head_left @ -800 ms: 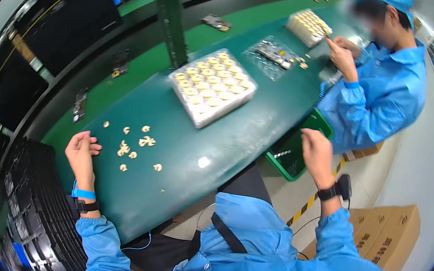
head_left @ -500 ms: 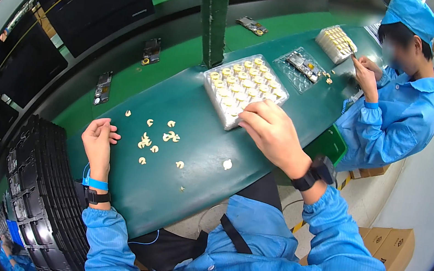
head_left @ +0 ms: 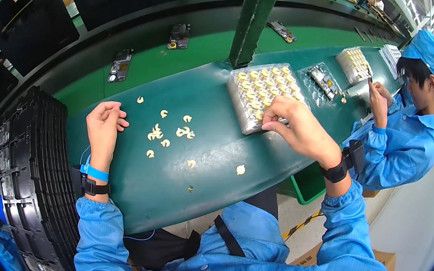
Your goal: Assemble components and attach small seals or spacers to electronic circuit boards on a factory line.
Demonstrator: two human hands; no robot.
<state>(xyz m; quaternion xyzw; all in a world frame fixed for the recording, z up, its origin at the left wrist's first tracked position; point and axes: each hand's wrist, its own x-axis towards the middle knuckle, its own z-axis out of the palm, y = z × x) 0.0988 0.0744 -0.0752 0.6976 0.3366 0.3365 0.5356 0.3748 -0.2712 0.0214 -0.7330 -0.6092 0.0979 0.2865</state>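
My right hand [head_left: 304,126] is at the near edge of a stack of clear plastic trays [head_left: 240,118]. Its thumb and forefinger are pinched together low beside the pockets; anything between them is hidden. Round yellow-and-white parts [head_left: 261,93] sit in rows in the top tray. My left hand [head_left: 106,124] hovers by the table's left side, its fingers loosely curled, and I cannot see inside them. Just right of it, small cream notched pieces [head_left: 156,132] lie scattered, several of them clumped. A single pale round piece [head_left: 240,169] lies nearer the front edge.
A dark green post [head_left: 255,21] rises behind the trays. Black frames [head_left: 35,182] are stacked at my left. Circuit boards [head_left: 120,65] lie along the far strip. A co-worker in blue [head_left: 402,136] sits at the right beside another tray stack [head_left: 353,65]. A green bin [head_left: 307,184] stands below the table edge.
The view has turned, so the table and trays appear farther right. My right hand stays at the near edge of the trays, and my left hand keeps its curled pose.
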